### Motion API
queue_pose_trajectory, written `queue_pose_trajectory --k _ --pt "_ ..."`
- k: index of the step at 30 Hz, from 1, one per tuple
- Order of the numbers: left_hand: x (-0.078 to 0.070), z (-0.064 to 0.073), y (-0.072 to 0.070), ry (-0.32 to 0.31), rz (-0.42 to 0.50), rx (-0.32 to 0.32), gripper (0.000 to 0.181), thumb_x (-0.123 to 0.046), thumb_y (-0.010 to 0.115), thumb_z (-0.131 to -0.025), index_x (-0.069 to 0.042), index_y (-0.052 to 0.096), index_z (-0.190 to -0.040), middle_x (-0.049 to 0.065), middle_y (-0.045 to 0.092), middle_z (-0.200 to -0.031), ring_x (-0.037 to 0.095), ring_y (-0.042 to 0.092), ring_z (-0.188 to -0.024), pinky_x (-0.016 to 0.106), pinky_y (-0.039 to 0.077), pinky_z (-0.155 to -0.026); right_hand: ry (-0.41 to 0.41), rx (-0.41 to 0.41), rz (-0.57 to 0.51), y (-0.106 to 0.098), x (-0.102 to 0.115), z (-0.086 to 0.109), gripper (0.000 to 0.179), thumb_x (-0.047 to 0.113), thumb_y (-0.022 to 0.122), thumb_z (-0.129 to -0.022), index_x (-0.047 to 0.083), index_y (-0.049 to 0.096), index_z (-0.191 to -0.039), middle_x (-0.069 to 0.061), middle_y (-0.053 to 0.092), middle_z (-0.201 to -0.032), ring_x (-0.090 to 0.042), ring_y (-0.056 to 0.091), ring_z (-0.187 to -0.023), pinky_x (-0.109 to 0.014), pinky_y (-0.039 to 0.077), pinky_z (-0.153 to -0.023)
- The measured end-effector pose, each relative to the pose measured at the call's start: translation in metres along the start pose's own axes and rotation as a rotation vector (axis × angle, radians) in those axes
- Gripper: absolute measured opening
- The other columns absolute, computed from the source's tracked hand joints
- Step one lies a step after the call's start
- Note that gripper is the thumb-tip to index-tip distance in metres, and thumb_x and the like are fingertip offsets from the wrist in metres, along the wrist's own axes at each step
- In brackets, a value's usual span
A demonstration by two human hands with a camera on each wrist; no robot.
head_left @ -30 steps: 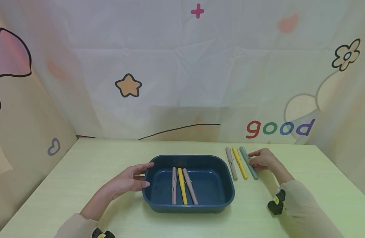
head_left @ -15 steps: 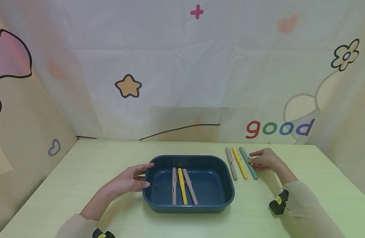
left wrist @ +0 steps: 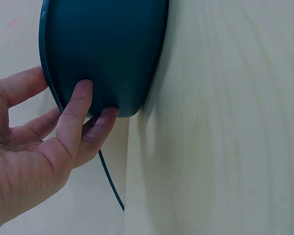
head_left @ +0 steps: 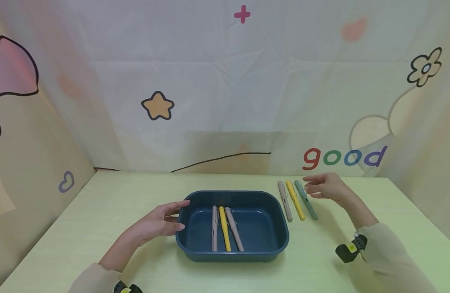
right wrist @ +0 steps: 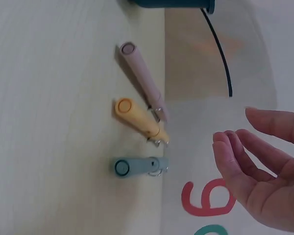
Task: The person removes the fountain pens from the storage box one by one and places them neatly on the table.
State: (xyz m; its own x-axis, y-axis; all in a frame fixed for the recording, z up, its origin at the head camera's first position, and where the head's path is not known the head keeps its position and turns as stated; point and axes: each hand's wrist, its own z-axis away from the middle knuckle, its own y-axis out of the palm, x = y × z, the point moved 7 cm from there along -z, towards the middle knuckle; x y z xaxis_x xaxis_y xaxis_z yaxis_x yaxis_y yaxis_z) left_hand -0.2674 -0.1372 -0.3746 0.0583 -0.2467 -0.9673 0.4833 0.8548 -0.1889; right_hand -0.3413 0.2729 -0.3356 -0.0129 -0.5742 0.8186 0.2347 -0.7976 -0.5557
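Lying below right hand [head_left: 326,188], apart, to its left: green pen [head_left: 307,202].

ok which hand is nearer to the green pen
Right: the right hand hovers just beside the green pen without touching it. The left hand touches the left end of the blue tray, with the tray between it and the pen.

Pale backdrop [head_left: 225,93], orange star [head_left: 158,106], outlined flower [head_left: 416,72], "good" lettering [head_left: 344,158], perhaps a faint reddish heart [head_left: 354,30]

Soft, dim light; faint, diffuse shadows
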Motion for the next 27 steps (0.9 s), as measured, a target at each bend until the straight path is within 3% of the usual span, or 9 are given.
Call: queue_pose_trajectory --k 13,27 --pt "0.001 -0.001 -0.002 0.009 -0.013 -0.003 0.068 -0.005 0.065 -0.082 -0.002 0.03 -0.14 0.029 0.032 -0.138 0.04 0.044 -0.119 0.042 0.048 -0.086 -0.2 0.046 0.04 0.04 0.058 0.022 0.044 0.009 0.063 -0.084 -0.009 0.052 -0.122 -0.019 0.063 -0.102 -0.028 0.062 -0.09 -0.032 0.053 -0.077" --pt "0.002 0.0 -0.001 0.011 -0.001 0.007 0.069 -0.006 0.065 -0.082 -0.002 0.029 -0.141 0.029 0.03 -0.139 0.041 0.042 -0.12 0.042 0.047 -0.087 -0.293 0.137 0.107 0.098 0.082 0.022 0.04 0.007 0.066 -0.082 -0.009 0.056 -0.117 -0.022 0.064 -0.101 -0.027 0.063 -0.091 -0.036 0.052 -0.079"
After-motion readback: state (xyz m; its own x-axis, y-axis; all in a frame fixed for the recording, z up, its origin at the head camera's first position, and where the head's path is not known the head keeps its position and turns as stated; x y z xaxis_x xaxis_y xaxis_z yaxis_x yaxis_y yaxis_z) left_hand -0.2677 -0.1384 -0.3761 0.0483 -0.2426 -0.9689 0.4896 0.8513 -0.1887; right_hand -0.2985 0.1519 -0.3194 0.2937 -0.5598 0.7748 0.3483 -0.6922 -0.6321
